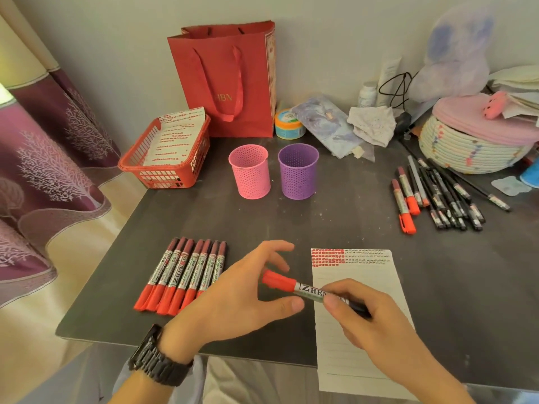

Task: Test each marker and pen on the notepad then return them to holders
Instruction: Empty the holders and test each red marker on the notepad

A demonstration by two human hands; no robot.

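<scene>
My right hand (376, 325) grips a red-capped marker (294, 285) by its barrel above the notepad sheet (361, 339). Red and black test marks fill the sheet's top lines. My left hand (230, 298) hovers with spread fingers around the marker's red cap; its thumb lies just below the cap. A row of several red markers (182, 275) lies to the left of my hands. The pink holder (250, 170) and purple holder (297, 170) stand upright at the table's middle. More red markers and black pens (440, 193) lie at the right.
A red basket (163, 173) with marked sheets and a red gift bag (230, 80) stand at the back left. A woven basket (466, 150) with a pink lid, a jar, cloths and cables crowd the back right. The table's front edge (122, 341) runs under my wrists.
</scene>
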